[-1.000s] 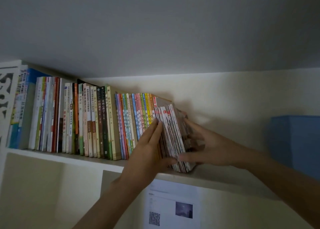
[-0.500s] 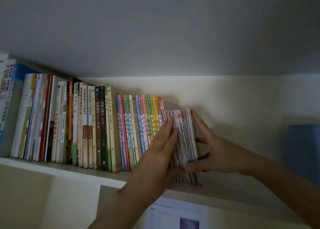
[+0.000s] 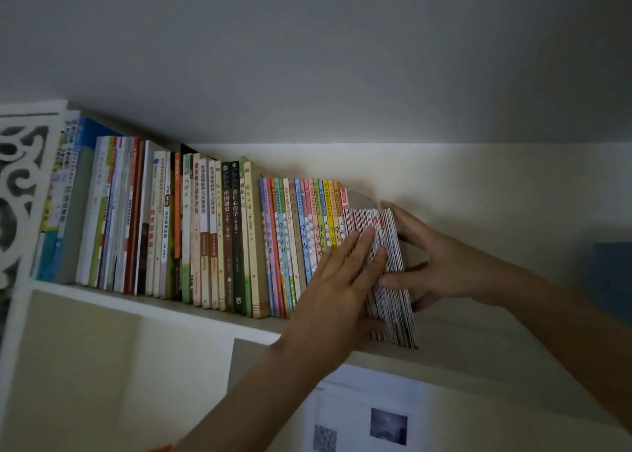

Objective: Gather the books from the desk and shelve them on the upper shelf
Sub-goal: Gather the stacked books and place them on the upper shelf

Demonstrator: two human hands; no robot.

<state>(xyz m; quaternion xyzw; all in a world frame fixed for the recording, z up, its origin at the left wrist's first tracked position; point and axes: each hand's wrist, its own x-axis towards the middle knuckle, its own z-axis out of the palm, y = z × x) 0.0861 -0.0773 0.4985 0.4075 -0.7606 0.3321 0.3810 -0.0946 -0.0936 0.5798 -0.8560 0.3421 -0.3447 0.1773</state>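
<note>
Bundle of thin books (image 3: 393, 274) upright on upper shelf (image 3: 191, 309), at right end of row of books (image 3: 205, 233). Left hand (image 3: 337, 282) flat against spines; right hand (image 3: 441, 263) spread, bracing far side. Shelving nearly done; desk unseen.

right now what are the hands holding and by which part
Both hold the thin booklets standing on the shelf: left hand flat on the spines, right hand against the stack's right side, thumb at the front.

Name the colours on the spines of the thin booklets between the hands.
Red and white striped booklet spines, head view.
</note>
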